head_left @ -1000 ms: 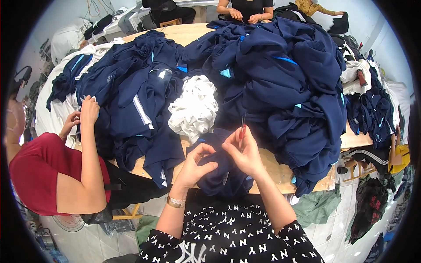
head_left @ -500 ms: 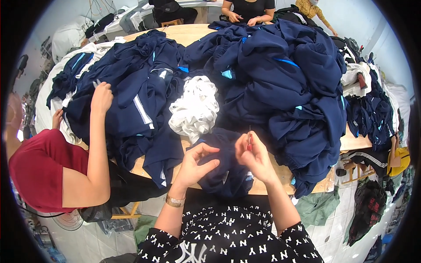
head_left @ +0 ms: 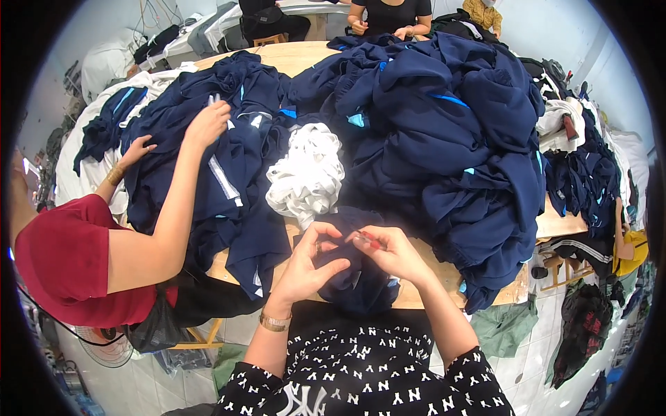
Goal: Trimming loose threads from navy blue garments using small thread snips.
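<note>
Between the white bundle and my body lies a dark navy garment (head_left: 357, 288), bunched at the table's near edge. Over its left side is my left hand (head_left: 312, 260), thumb and fingers curved apart with nothing visible in them. My right hand (head_left: 392, 253) is closed around a small red-handled tool (head_left: 370, 240) with a thin metal tip; the fingers partly cover it, so its exact kind is unclear. The tool's end is close to my left fingertips, above the garment. Just beyond my hands sits a tangled heap of white tape-like strips (head_left: 305, 173).
A large navy garment pile (head_left: 430, 139) rises to the right, and another pile (head_left: 187, 166) spreads to the left. A co-worker in a red shirt (head_left: 66, 263) reaches over the left pile. Another person in black (head_left: 390, 15) sits across the wooden table (head_left: 298, 55).
My right hand has moved left toward my left hand, and the tool has tipped from upright to leftward. The co-worker's hands have shifted right across the left pile.
</note>
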`<state>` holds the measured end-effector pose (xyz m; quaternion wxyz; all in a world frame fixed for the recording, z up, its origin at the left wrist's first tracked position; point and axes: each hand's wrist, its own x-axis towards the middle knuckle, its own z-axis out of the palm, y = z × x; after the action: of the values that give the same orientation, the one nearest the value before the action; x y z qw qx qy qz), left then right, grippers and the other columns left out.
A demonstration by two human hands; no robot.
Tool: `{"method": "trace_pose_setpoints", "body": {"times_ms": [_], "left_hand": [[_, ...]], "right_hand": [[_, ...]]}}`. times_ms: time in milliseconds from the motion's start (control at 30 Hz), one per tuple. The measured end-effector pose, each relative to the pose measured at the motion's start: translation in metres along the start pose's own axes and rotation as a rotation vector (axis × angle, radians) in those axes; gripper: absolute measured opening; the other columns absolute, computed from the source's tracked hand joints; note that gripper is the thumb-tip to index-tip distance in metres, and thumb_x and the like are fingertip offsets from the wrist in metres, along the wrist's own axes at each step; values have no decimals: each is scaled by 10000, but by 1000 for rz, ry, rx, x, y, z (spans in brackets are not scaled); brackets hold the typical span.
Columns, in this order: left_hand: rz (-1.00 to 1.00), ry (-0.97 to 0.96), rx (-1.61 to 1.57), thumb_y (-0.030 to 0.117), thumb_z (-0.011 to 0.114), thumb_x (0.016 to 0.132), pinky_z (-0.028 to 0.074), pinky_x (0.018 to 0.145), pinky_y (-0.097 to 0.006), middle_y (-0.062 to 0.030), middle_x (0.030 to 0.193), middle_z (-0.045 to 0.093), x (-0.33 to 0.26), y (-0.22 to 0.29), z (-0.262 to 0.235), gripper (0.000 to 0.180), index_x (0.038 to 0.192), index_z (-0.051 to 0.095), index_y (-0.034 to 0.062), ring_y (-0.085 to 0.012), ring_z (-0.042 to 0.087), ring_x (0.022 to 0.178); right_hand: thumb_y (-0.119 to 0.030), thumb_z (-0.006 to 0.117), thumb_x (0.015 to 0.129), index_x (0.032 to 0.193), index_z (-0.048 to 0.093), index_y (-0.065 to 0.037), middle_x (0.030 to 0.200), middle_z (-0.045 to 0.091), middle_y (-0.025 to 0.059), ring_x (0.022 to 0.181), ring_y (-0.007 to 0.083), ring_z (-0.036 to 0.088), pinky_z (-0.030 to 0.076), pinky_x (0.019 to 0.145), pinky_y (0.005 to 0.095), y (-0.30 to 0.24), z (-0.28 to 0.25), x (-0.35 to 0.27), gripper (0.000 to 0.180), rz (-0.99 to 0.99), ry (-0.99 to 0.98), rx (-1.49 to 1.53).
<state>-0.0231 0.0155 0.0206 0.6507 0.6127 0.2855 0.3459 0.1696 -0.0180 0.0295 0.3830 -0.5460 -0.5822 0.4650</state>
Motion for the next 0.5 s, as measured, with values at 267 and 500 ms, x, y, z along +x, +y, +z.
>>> {"method": "trace_pose_setpoints", "body": {"times_ms": [267, 500], "left_hand": [[89, -36, 35, -38, 637, 785, 449, 843, -261, -38, 1027, 543, 1, 1, 3, 306, 1061, 518, 18, -121, 545, 966], [8, 10, -4, -53, 645, 777, 459, 804, -230, -53, 1006, 577, 1, 2, 6, 289, 1041, 534, -15, -104, 564, 926]], "right_hand": [[-209, 595, 897, 799, 549, -129, 529, 342, -107, 414, -13, 253, 163, 386, 202, 18, 4, -7, 135, 243, -77, 711], [-228, 589, 899, 804, 533, -131, 518, 319, -108, 394, 8, 240, 165, 390, 207, 20, 7, -13, 148, 364, -84, 998]]}}
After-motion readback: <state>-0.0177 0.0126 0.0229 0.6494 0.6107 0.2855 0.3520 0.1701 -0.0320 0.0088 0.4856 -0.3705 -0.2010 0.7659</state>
